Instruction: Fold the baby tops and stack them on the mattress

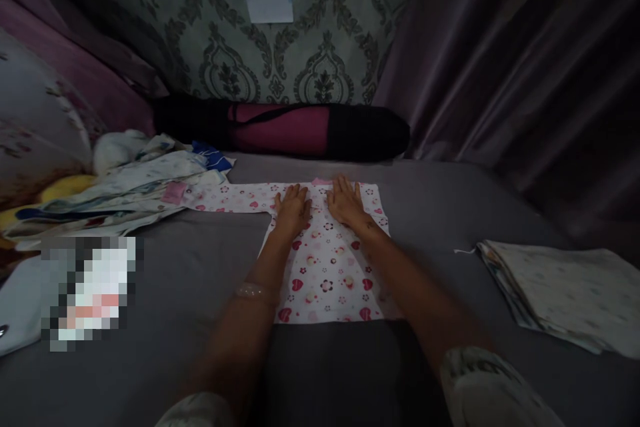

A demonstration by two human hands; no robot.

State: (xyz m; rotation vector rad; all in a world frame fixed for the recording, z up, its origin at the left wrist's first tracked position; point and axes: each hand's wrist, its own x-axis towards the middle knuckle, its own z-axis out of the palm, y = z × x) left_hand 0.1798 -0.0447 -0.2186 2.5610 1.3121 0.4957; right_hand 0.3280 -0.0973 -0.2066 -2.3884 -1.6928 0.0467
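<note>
A white long-sleeved child's shirt [327, 267] with pink hearts and flowers lies flat on the grey bed sheet [200, 267]. Its left sleeve stretches out sideways to a pink cuff [175, 193]; on the right no sleeve shows sticking out. My left hand [293, 207] rests flat on the upper part near the left shoulder, fingers spread. Pressed on the cloth beside the pink collar, my right hand [346, 200] also lies flat with its fingers extended. Neither hand grips the fabric.
A folded pale patterned cloth [575, 287] lies at the right. Rumpled clothes [165, 177] are piled at the left, touching the sleeve's end. A long black and pink bag [283, 130] lies along the patterned wall. Purple curtains [500, 47] hang at the right.
</note>
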